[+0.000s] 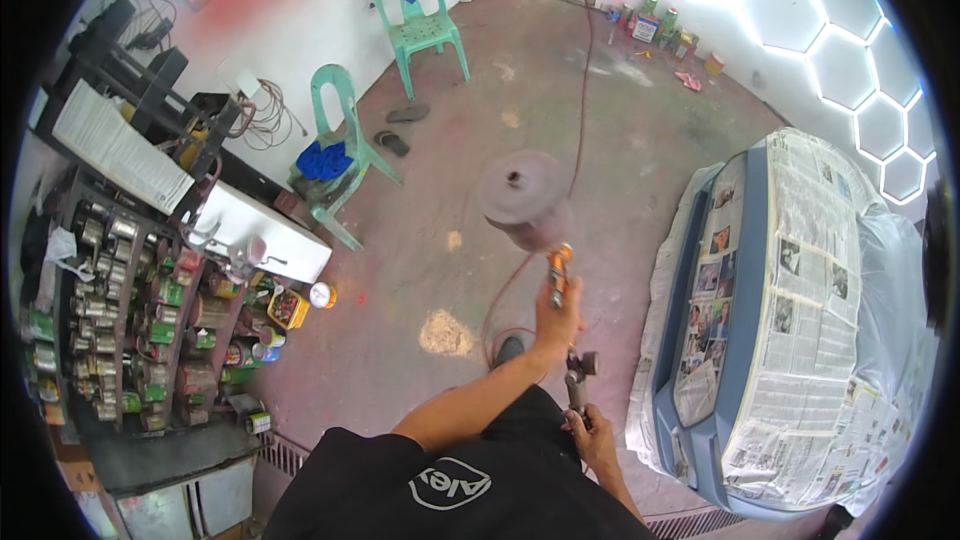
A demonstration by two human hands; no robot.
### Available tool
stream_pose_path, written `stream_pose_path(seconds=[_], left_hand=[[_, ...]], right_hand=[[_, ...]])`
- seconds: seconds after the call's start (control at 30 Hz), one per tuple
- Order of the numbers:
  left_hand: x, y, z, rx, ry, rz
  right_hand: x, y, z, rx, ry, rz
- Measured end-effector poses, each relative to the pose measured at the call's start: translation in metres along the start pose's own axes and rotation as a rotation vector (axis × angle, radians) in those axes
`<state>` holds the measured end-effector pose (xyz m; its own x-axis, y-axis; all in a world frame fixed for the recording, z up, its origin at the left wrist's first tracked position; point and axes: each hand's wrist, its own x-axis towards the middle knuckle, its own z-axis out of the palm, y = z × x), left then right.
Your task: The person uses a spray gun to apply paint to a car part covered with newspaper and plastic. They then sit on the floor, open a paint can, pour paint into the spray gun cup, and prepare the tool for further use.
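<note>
In front of my body I hold a spray gun [559, 275] with a round, paint-stained cup [524, 188] on top; the cup is slightly blurred. My left hand [560, 320] is wrapped round the gun's handle. Below the handle hangs a metal regulator with a dark round gauge [590, 363]. My right hand [597, 442] closes round the air hose fitting [577, 395] under that gauge. To the right stands a vehicle's blue-grey bumper [762, 290], apart from both hands, with newspaper masking [808, 240] taped around it.
A red air hose [583, 105] runs over the floor past my shoe [509, 350]. Two green plastic chairs [420, 32] with blue cloths stand at the far left, slippers [392, 143] beside them. Racks of paint cans [165, 325] fill the left side. Hexagonal lights [845, 70] line the right wall.
</note>
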<state>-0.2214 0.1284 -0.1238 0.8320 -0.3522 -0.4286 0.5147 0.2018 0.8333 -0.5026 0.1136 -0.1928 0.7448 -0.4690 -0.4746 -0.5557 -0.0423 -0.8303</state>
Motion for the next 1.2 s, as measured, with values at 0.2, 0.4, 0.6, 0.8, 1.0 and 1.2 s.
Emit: stream_pose_path(seconds=[0.2,0.4,0.6,0.8,1.0,1.2], left_hand=[[0.127,0.073,-0.001,-0.148,0.12,-0.208],[0.239,0.101,0.003,-0.128,0.186,-0.366],[0.389,0.146,0.006,-0.09,0.113,-0.447],[0.535,0.237,0.018,-0.055,0.039,-0.451],[0.652,0.33,0.044,-0.052,0.006,-0.391],[0.794,0.39,0.089,-0.06,-0.01,-0.32]], right_hand=[[0.071,-0.107,-0.008,-0.054,0.081,-0.115],[0.16,-0.16,0.023,-0.039,0.238,-0.093],[0.282,-0.233,0.06,-0.04,0.347,-0.105],[0.413,-0.327,0.104,-0.072,0.427,-0.1],[0.524,-0.436,0.103,-0.033,0.433,-0.12],[0.67,-0.499,0.083,0.046,0.418,-0.222]])
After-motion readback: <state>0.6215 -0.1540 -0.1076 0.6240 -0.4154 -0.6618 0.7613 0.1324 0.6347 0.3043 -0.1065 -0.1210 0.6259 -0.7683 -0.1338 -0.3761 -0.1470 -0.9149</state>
